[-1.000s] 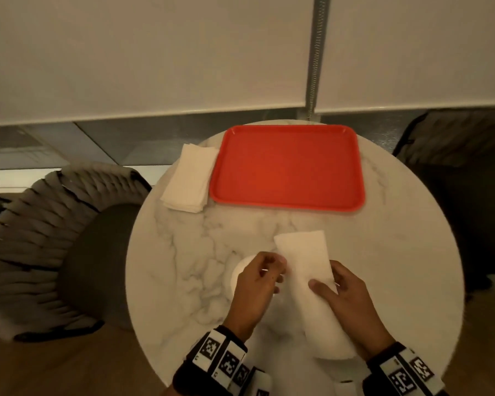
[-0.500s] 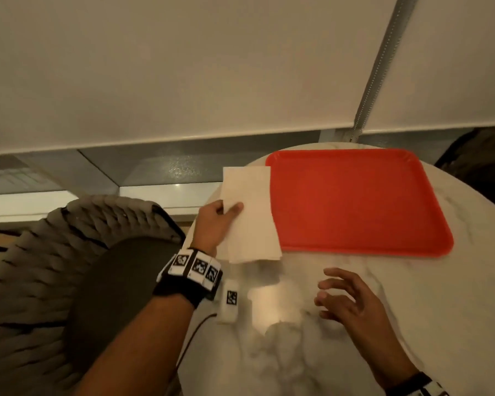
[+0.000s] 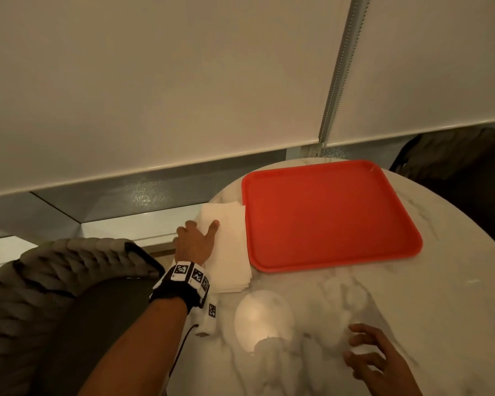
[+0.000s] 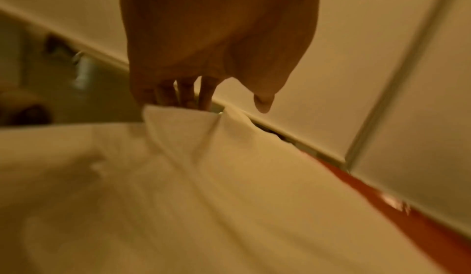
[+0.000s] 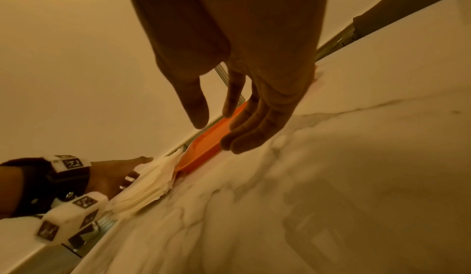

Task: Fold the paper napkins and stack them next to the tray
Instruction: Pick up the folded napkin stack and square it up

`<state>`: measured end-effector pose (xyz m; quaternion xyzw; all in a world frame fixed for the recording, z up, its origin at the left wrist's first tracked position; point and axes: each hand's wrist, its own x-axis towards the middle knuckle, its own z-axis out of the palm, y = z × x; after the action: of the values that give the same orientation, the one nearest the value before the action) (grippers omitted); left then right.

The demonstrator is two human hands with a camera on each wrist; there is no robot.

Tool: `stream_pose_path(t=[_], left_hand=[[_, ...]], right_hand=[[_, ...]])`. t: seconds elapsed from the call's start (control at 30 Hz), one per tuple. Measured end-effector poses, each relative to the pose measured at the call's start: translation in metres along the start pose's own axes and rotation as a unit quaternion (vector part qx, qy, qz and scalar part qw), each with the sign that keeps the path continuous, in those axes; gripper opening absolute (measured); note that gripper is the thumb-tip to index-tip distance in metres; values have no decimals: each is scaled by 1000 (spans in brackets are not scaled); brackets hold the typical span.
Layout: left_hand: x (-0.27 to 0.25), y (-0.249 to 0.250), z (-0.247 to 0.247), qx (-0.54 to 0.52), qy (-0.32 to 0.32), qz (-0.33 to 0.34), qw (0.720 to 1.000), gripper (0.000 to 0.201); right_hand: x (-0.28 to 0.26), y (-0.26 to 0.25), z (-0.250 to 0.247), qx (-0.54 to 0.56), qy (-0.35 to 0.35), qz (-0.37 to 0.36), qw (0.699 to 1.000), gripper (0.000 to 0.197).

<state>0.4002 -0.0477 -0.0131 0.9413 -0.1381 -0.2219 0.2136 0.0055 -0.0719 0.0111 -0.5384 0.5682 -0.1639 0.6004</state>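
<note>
A stack of folded white napkins (image 3: 232,252) lies on the marble table, touching the left side of the red tray (image 3: 326,212). My left hand (image 3: 202,225) rests at the stack's left edge. In the left wrist view its fingers (image 4: 186,97) are tucked behind a raised fold of the top napkin (image 4: 229,198), and the thumb stands clear of the paper. My right hand (image 3: 363,350) hovers over the bare table near its front edge, fingers loosely spread and holding nothing. The right wrist view shows the right hand (image 5: 216,125) above the marble, with the stack (image 5: 147,185) and tray (image 5: 203,147) beyond.
The round marble table (image 3: 355,310) carries a bright lamp reflection (image 3: 263,315). A woven chair (image 3: 40,281) stands close on the left and a dark chair (image 3: 455,167) behind the tray on the right. Roller blinds cover the window beyond.
My left hand carried the folded napkin from the front of the table to the stack left of the tray and laid it down. My right hand let go and stayed near the front.
</note>
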Motion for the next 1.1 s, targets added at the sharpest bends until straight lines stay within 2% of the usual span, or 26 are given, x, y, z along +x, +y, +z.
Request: stream_pose_path(t=[0.07, 0.13, 0.27, 0.37, 0.43, 0.5, 0.57, 0.63, 0.7, 0.8, 0.87, 0.93, 0.97, 1.03, 1.1], left_hand=[[1, -1, 5, -77, -54, -70, 993, 94], [-2, 2, 9, -101, -82, -85, 988, 99], [0, 10, 14, -116, -85, -97, 985, 80], [-1, 14, 14, -156, -107, -100, 977, 59], [-5, 15, 14, -188, -122, -99, 969, 54], [-14, 17, 11, -230, -115, -81, 963, 50], [-29, 19, 4, -285, -101, -62, 951, 40], [-56, 22, -8, -361, -93, -61, 926, 31], [-98, 26, -16, -460, -117, -62, 878, 33], [-189, 40, -9, -590, -160, -33, 791, 40], [-253, 52, 8, -632, -181, -15, 754, 44], [-301, 60, 27, -637, -172, -26, 751, 47], [-319, 63, 34, -638, -160, -35, 753, 48], [-343, 64, 43, -643, -145, -41, 751, 46], [-369, 63, 51, -639, -144, -32, 755, 45]], right_hand=[[-3, 1, 2, -8, 15, 1, 1000, 35], [-4, 3, 0, -8, 25, 4, 1000, 35], [-7, 7, -9, 14, 29, 31, 999, 35], [-8, 8, -15, 29, 34, 75, 996, 33], [-8, 5, -23, 53, 12, 109, 993, 20], [-14, 2, -28, -17, -36, 126, 991, 5], [-12, -4, -22, -12, -49, 129, 990, 6], [-15, -4, -14, -28, -23, 131, 991, 26], [-25, -5, -9, -20, -40, 93, 995, 52], [-33, -12, -7, 82, -176, 60, 979, 109], [-37, -20, -6, 232, -211, 68, 947, 121], [-43, -25, -13, 342, -199, 30, 918, 112], [-46, -26, -22, 357, -184, 11, 916, 104], [-51, -27, -45, 341, -142, -1, 929, 80], [-57, -17, -78, 320, -140, -13, 937, 58]])
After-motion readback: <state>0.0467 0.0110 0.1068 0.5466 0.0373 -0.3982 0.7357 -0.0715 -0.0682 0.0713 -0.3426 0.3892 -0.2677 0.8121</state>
